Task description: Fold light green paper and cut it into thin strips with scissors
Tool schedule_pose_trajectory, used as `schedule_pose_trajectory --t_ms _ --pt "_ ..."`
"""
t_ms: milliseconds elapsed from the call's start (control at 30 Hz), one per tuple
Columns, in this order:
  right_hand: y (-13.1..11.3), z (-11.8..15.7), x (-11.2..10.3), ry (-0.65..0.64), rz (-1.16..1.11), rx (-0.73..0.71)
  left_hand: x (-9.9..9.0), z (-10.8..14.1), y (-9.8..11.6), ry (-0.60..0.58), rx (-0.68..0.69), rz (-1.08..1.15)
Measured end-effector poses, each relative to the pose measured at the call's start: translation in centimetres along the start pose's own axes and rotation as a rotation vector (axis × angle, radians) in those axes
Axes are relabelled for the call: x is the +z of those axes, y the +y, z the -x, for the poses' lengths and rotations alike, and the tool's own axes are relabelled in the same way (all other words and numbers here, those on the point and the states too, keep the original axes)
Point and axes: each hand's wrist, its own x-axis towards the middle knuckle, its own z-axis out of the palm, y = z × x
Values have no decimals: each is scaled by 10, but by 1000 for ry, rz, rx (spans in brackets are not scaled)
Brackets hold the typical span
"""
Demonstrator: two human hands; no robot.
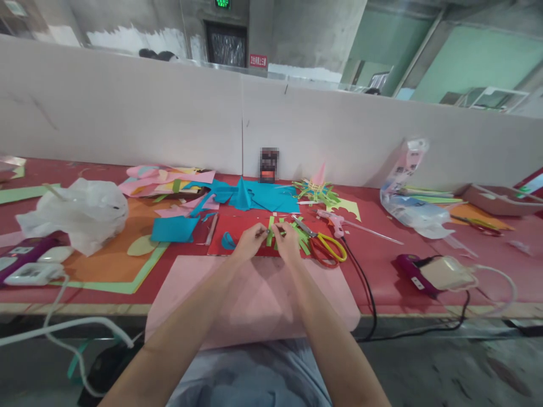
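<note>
Over the red sheet (220, 229), my left hand (251, 242) and my right hand (288, 242) are close together, fingers pinched. Between the fingertips runs a narrow green paper strip (270, 223), which both hands appear to grip; the exact hold is too small to make out. More green strips (304, 242) lie just right of my right hand. Beside them rest scissors (328, 246) with yellow and red handles. A curled blue paper piece (228, 241) sits left of my left hand. Under my wrists is a pink sheet (254, 299).
A pink glue gun (333, 221) lies right with its black cable trailing off the table edge. Blue paper (275, 196) and a pink cone with green strips (318, 183) stand behind. Plastic bags (85, 215), power strips (418, 276) and a white partition (127, 113) surround the area.
</note>
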Motion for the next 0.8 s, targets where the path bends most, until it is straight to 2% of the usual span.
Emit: schedule_pose_trajectory --t_ms 200,467,567,800 --pt "-1 0 -2 31 -74 100 -4 2 5 81 -62 -41" --pt "-4 -2 -3 48 -201 212 0 2 12 -70 -84 153" --pt "-5 -2 -1 14 -295 234 0 2 10 -65 -119 219" --pt "4 -5 -1 33 -318 271 -2 2 2 -72 -49 169"
